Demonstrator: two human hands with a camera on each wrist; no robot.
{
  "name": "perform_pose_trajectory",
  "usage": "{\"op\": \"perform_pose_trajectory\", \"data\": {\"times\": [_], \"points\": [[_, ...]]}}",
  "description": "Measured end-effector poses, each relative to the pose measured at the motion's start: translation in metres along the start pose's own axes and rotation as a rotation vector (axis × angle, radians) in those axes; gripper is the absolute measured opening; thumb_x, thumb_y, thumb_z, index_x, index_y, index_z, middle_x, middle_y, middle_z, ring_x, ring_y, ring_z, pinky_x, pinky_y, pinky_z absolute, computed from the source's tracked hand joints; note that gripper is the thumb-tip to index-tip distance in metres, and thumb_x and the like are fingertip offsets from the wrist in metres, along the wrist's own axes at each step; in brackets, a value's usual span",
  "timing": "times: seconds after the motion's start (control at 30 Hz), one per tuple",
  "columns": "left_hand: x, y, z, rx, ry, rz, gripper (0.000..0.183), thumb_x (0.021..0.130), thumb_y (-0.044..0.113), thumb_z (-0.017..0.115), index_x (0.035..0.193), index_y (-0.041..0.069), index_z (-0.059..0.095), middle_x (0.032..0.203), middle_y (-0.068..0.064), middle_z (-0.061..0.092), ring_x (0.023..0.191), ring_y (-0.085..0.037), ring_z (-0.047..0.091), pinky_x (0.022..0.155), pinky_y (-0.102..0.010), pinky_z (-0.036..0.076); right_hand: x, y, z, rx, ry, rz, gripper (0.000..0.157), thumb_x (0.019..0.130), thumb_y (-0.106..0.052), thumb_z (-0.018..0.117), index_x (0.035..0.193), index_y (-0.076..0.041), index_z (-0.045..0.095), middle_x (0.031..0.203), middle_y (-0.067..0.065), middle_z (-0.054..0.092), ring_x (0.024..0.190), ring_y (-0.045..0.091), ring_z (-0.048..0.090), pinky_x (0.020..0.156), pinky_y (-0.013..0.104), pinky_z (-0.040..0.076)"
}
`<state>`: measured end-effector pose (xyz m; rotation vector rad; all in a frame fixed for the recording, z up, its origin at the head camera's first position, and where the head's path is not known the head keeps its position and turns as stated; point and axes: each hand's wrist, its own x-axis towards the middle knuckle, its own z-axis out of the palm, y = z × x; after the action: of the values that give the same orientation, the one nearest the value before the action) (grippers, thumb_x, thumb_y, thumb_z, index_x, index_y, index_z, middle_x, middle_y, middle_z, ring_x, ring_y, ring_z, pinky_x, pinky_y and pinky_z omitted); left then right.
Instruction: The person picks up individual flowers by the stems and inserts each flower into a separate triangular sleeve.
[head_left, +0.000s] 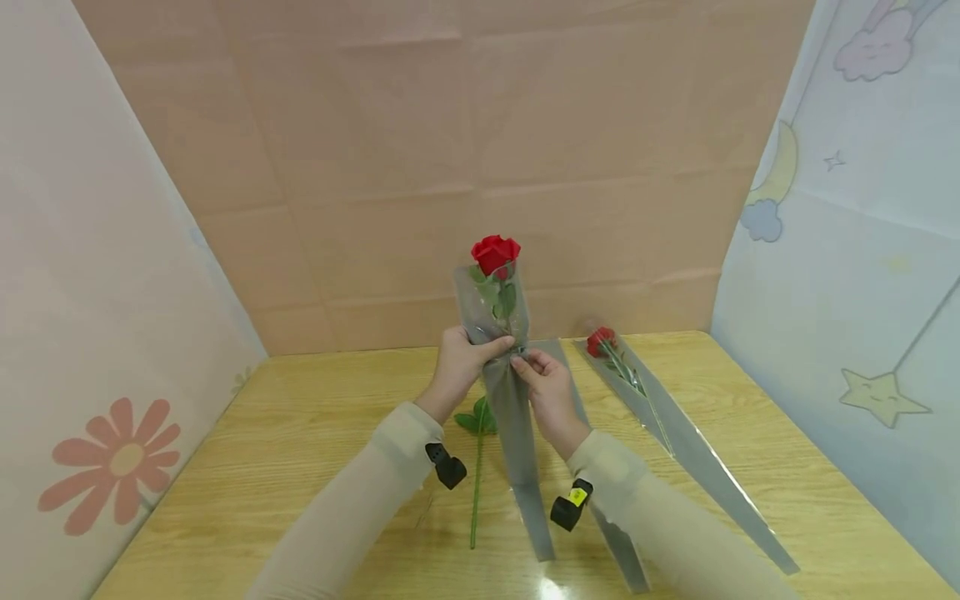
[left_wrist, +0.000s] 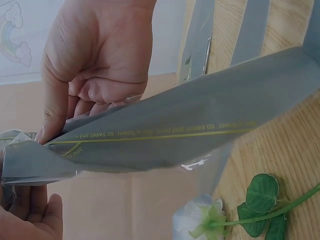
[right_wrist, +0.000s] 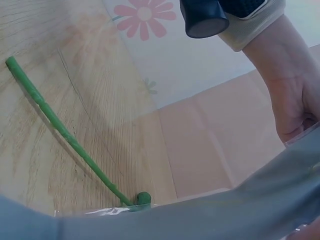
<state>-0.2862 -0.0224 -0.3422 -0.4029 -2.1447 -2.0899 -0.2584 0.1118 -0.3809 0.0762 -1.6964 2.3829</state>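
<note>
A red rose (head_left: 496, 254) stands upright in a flower sleeve (head_left: 517, 442) with a clear front and a grey back, raised over the table. My left hand (head_left: 467, 360) grips the sleeve at its gathered waist, thumb across the front. From the other side my right hand (head_left: 552, 392) pinches at the same gathered spot with thumb and fingertips; whether a thin tie is between them I cannot tell. In the left wrist view, yellow print runs along the sleeve (left_wrist: 150, 150). Behind it lies a white rose (left_wrist: 200, 217) with a green stem (head_left: 476, 492) on the table.
To the right, another red rose (head_left: 601, 342) lies in a second grey sleeve (head_left: 712, 467). A flat grey sleeve (head_left: 622, 550) lies partly under my right arm. A thin wire-like strand (right_wrist: 85, 100) rests on the wooden table (head_left: 315, 433). Printed cloth walls stand around three sides.
</note>
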Motion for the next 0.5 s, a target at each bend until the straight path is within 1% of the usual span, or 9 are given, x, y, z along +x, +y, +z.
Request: {"op": "perform_pose_trajectory", "data": {"times": [0.07,0.1,0.17,0.23,0.3,0.37,0.4,0.47,0.5], "points": [[0.001,0.000,-0.001,-0.007,-0.012,-0.004,0.031,0.081,0.020,0.080,0.102,-0.001,0.068,0.099,-0.010,0.071,0.083,-0.014,0.065,0.072,-0.028,0.054,0.000,-0.001,-0.001,-0.033,-0.007,0.005,0.001,0.094,-0.005,0.062,0.093,-0.005,0.062,0.070,-0.009,0.062,0.045,0.001,0.032,0.043,0.016,0.025],[0.001,0.000,-0.001,-0.009,-0.015,-0.005,0.031,0.081,0.020,0.080,0.101,0.000,0.068,0.098,-0.009,0.071,0.083,-0.013,0.065,0.073,-0.028,0.054,0.000,-0.001,-0.001,-0.047,-0.012,0.005,0.002,0.094,-0.006,0.062,0.095,-0.004,0.061,0.070,-0.009,0.062,0.045,0.001,0.032,0.043,0.016,0.026],[0.002,0.001,-0.002,-0.009,-0.012,-0.006,0.030,0.082,0.021,0.080,0.098,-0.001,0.069,0.091,-0.003,0.070,0.080,-0.011,0.064,0.071,-0.026,0.053,0.000,-0.001,-0.002,-0.076,-0.018,0.006,0.005,0.094,-0.008,0.062,0.096,-0.003,0.061,0.071,-0.009,0.061,0.046,0.002,0.032,0.044,0.016,0.026],[0.003,0.002,-0.004,-0.012,0.009,-0.006,0.028,0.082,0.024,0.079,0.088,0.000,0.068,0.071,0.003,0.062,0.063,-0.008,0.056,0.058,-0.024,0.047,0.000,0.000,-0.002,-0.098,-0.022,0.008,0.006,0.094,-0.008,0.063,0.096,-0.003,0.061,0.071,-0.009,0.060,0.046,0.003,0.031,0.044,0.017,0.027],[0.005,0.005,-0.005,-0.030,0.044,0.009,0.031,0.085,0.028,0.076,0.076,0.000,0.066,0.059,0.007,0.054,0.053,-0.007,0.048,0.050,-0.022,0.041,0.000,0.001,-0.002,-0.115,-0.027,0.002,0.006,0.093,-0.008,0.064,0.095,-0.003,0.062,0.071,-0.009,0.061,0.048,0.003,0.034,0.045,0.017,0.027],[0.008,0.009,-0.007,-0.047,0.081,0.041,0.043,0.087,0.037,0.071,0.063,0.003,0.058,0.050,0.009,0.043,0.046,-0.006,0.037,0.044,-0.021,0.033,0.000,0.002,-0.001,-0.125,-0.030,-0.003,0.008,0.092,-0.009,0.066,0.094,-0.002,0.062,0.071,-0.009,0.060,0.050,0.003,0.036,0.045,0.018,0.028],[0.009,0.011,-0.008,-0.049,0.099,0.059,0.050,0.087,0.043,0.066,0.057,0.005,0.052,0.048,0.009,0.037,0.044,-0.006,0.031,0.042,-0.022,0.029,-0.001,0.003,-0.001,-0.123,-0.031,-0.002,0.008,0.092,-0.009,0.066,0.093,-0.002,0.062,0.070,-0.008,0.059,0.050,0.003,0.036,0.044,0.018,0.028],[0.011,0.014,-0.009,-0.048,0.142,0.092,0.057,0.085,0.054,0.056,0.051,0.011,0.042,0.047,0.010,0.035,0.043,-0.005,0.030,0.042,-0.021,0.026,-0.001,0.005,0.000,-0.121,-0.048,-0.008,0.007,0.091,-0.008,0.067,0.092,-0.003,0.062,0.069,-0.008,0.059,0.050,0.003,0.037,0.045,0.018,0.028],[0.012,0.016,-0.009,-0.045,0.161,0.102,0.058,0.083,0.059,0.052,0.050,0.013,0.036,0.046,0.010,0.031,0.043,-0.005,0.027,0.041,-0.021,0.023,-0.001,0.006,0.000,-0.111,-0.056,-0.004,0.007,0.091,-0.008,0.067,0.092,-0.003,0.063,0.069,-0.007,0.059,0.051,0.003,0.039,0.045,0.017,0.030]]}}
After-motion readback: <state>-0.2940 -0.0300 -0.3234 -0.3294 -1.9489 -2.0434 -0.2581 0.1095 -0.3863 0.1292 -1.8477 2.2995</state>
